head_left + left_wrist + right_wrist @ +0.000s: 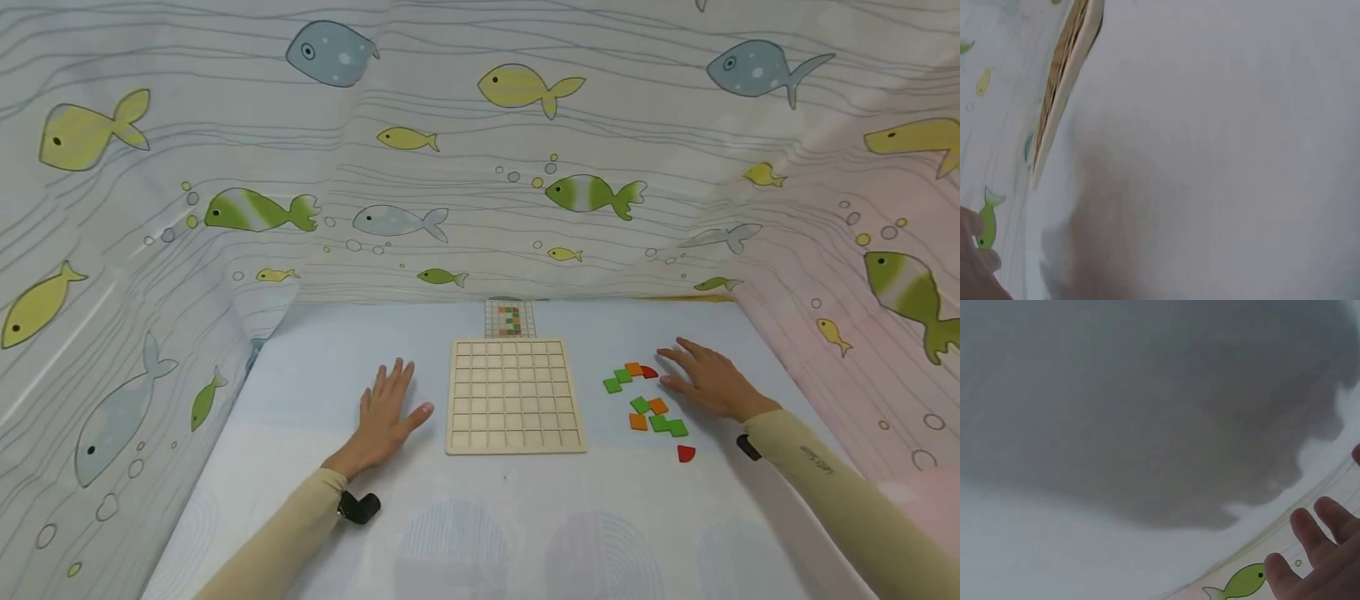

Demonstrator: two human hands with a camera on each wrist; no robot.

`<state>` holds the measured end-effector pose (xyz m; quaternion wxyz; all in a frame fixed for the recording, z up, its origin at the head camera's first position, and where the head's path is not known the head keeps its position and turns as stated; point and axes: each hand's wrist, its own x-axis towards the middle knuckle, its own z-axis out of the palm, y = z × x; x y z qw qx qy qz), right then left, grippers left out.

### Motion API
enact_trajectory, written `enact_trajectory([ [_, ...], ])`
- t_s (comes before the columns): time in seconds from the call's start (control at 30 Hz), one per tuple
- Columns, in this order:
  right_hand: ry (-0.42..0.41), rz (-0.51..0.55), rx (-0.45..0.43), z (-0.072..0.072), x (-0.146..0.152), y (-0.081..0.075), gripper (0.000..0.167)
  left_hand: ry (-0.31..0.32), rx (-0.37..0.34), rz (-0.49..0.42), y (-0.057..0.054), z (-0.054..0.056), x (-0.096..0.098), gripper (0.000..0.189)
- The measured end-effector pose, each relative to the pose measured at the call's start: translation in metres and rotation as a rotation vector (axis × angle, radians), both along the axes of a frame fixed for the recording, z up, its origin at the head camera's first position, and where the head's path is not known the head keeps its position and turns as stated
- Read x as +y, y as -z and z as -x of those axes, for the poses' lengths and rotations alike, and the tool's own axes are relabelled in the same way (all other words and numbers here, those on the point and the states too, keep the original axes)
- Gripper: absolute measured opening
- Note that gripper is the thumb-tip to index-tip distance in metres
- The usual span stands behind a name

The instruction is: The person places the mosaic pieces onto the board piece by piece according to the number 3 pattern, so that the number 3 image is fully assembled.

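In the head view a pale wooden grid board (517,398) lies on the table between both hands, its squares bare. My left hand (386,421) is to the left of the board, fingers spread, holding nothing. To the right, my right hand (708,379) has its fingers extended beside the loose tiles. Among them are a red quarter-round tile (648,372), an orange square tile (638,422) and a green square tile (612,385). Another red quarter-round tile (686,453) lies nearer the front. The left wrist view catches the board's edge (1063,81).
Behind the board is a printed pattern card (510,319) with a small grid and coloured shapes. A fish-print curtain (465,175) rises at the back and along both sides of the white table (360,333). Both sleeves carry a black wrist device.
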<state>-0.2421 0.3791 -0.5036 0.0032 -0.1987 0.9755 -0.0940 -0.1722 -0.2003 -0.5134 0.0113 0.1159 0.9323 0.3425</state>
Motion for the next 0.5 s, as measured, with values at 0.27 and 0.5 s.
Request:
enact_trajectory([
  [0.27,0.0,0.063,-0.036,0.005,-0.015,0.002,0.046,-0.027,-0.024,-0.24,0.012,-0.028,0.053,0.09],
  [0.5,0.043,0.141,-0.104,0.01,-0.024,0.005,0.048,-0.076,0.028,-0.201,0.023,-0.04,0.072,0.091],
])
